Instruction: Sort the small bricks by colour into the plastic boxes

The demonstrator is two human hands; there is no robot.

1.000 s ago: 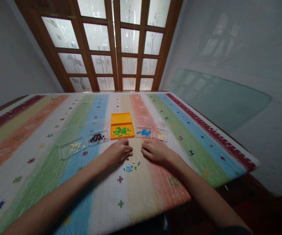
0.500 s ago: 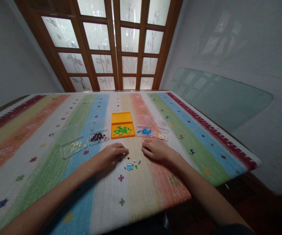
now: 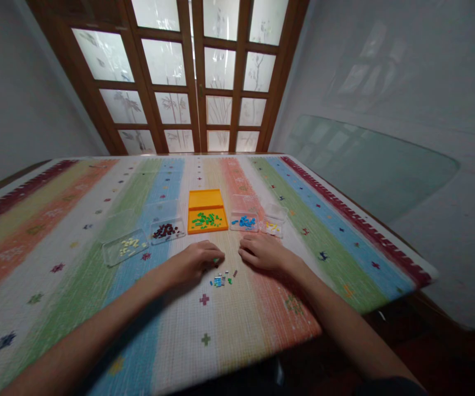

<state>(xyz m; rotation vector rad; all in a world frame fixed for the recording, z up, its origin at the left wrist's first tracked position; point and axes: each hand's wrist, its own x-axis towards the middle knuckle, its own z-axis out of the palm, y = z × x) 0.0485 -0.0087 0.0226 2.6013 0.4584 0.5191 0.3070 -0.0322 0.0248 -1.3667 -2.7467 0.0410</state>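
Observation:
My left hand (image 3: 200, 258) hovers low over the cloth with its fingers pinched, and a tiny green toy brick (image 3: 216, 260) shows at the fingertips. Just in front of it lies a small cluster of joined blue and grey bricks (image 3: 220, 281). Loose pieces surround the cluster, among them a green brick (image 3: 230, 281) and a brownish-grey brick (image 3: 235, 273). My right hand (image 3: 262, 252) rests palm down on the cloth, its fingers loosely bent and apart. Nothing shows in it, though its palm is hidden. It is nearest to the boxes of blue and yellow bricks.
An orange box (image 3: 207, 230) with its lid raised holds green bricks. Clear boxes hold cream bricks (image 3: 130, 246), dark brown bricks (image 3: 165, 231), blue bricks (image 3: 246, 221) and yellow bricks (image 3: 272, 226). A striped cloth (image 3: 192, 352) covers the table, whose near edge runs below my forearms.
My left hand has shifted slightly right, and its fingertips now cover the spot where a small dark brown piece lay. The right hand has stayed in place.

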